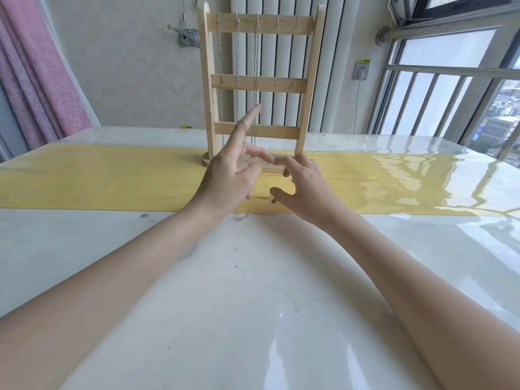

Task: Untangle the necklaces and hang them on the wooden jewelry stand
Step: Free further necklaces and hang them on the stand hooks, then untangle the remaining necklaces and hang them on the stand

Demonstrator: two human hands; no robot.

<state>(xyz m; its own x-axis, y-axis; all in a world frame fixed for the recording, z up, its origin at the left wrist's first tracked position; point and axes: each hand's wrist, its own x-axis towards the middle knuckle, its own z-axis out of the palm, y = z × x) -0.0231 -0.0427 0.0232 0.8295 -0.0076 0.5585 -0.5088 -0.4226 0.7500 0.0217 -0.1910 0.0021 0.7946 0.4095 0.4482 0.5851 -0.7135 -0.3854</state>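
The wooden jewelry stand (259,83) is upright on the yellow runner, with hooks along its top bar. Three silver necklaces (255,66) hang from the left three hooks; the two right hooks are bare. A thin gold necklace (263,197) lies on the runner in front of the stand, and its number pendant (242,216) rests on the white table edge. My left hand (230,175) is raised over it, fingers spread and index finger pointing up. My right hand (302,190) hovers beside it with loosely bent fingers, thumb tip next to the chain. Neither hand visibly grips anything.
The white glossy table (253,291) carries a yellow runner (98,175) across it. Behind stand a radiator (284,52), a pink curtain (36,74) at the left, a wall socket (361,71) and a railed window (450,94) at the right.
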